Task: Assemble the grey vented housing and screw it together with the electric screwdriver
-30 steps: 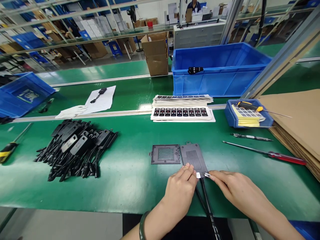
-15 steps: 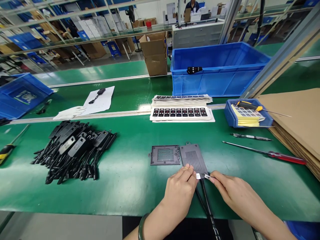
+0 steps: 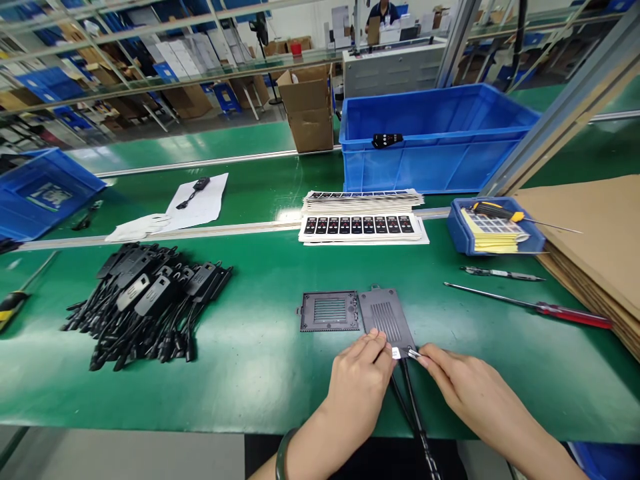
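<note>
Dark grey plastic forms the flat case (image 3: pixel 384 310), which lies toward the near edge of the green surface (image 3: pixel 240 390), right of its middle. The left hand (image 3: pixel 357 383) comes down over the case's near left part, fingers bent close together and pressing; its thumb side hides whether it pinches anything, so I cannot tell. The right hand (image 3: pixel 460 380), at the near right corner, pinches a small metal tool (image 3: pixel 415 354) between thumb and forefinger, tip at that corner; it looks like tweezers, though too small to be sure. A white label (image 3: pixel 396 353), partly covered, has unreadable print. Slots line the case's top; black cables (image 3: pixel 411 393) run past the near edge, cut off below.
</note>
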{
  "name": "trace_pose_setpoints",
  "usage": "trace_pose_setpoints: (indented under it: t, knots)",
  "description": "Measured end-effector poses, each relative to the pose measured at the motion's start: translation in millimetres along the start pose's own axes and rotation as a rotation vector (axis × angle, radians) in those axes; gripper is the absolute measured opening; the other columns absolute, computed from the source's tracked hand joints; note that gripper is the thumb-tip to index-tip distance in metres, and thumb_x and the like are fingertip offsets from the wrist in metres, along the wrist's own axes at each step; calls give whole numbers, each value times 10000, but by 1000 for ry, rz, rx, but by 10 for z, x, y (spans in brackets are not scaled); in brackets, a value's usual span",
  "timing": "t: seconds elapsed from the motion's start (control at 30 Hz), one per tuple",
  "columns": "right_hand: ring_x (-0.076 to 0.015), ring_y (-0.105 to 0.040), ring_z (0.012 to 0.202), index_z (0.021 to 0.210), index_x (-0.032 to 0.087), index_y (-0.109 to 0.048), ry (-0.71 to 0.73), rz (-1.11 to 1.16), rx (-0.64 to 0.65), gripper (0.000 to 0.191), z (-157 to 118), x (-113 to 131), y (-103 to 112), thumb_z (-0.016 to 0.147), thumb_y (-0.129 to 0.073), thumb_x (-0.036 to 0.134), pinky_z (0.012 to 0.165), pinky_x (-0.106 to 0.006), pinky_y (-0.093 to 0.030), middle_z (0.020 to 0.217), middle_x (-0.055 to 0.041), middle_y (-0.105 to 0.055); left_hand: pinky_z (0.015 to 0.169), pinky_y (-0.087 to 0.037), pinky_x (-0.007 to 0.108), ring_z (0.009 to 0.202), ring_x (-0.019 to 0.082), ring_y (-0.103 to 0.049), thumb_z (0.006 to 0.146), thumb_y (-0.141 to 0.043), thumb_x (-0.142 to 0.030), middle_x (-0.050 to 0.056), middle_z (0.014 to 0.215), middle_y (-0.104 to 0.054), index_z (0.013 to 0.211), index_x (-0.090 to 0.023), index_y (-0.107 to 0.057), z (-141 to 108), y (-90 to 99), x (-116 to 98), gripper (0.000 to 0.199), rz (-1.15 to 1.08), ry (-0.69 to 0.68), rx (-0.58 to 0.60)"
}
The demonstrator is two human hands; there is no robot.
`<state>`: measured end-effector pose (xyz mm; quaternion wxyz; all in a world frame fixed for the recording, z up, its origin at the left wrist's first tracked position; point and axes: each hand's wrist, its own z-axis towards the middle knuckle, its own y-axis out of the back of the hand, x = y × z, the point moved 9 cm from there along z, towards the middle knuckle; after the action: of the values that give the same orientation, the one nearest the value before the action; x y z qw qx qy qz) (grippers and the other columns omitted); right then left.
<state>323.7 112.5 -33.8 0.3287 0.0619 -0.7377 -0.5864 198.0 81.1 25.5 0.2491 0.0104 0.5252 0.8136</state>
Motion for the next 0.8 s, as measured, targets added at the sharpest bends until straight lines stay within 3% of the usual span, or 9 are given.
trace_pose_setpoints:
  t: [0.8]
  knots:
    - [-201,-642,452,852,254,-510,-16,44,-118,377,-59,77,42,1046,-228,413,366,-270,-342,615,18,-667,775,-632,356,877,221,-718,949,-501,-172,57,958,-739,886,-155,-689,29,27,46,199,-30,21,-4]
